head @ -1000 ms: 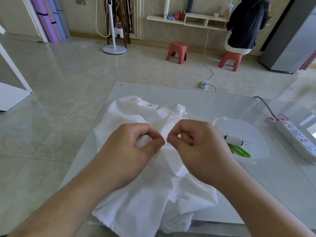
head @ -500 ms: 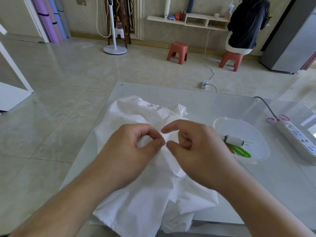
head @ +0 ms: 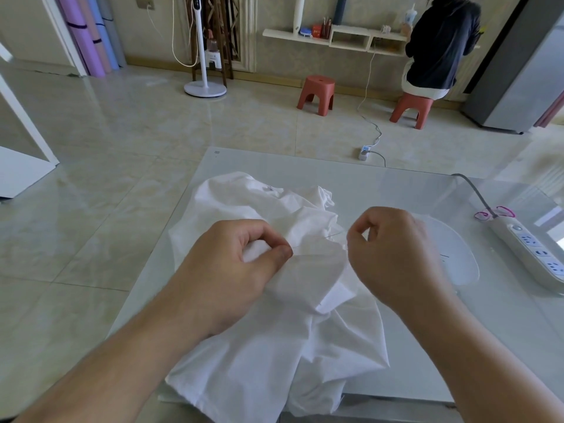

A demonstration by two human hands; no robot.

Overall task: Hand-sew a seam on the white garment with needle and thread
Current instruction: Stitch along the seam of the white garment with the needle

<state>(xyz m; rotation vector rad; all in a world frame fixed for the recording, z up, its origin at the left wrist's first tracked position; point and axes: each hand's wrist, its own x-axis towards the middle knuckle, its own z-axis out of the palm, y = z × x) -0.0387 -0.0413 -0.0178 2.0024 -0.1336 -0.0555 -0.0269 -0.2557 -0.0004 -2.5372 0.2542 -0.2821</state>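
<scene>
While left hand (head: pixel 244 264) pinches garment (head: pixel 274 346), right hand (head: pixel 393 251) apart, thread (head: pixel 320 239) between.

the right hand (head: pixel 393 254) has pulled away rightward from the left hand (head: pixel 241 270), drawing thread (head: pixel 317 239) taut.

red stools (head: pixel 316 93), power strip (head: pixel 532 251), fan stand (head: pixel 204 87)

The glass table (head: pixel 396 190) carries the white garment (head: pixel 274 355), a clear dish (head: pixel 464 264) and a power strip (head: pixel 534 248).
</scene>
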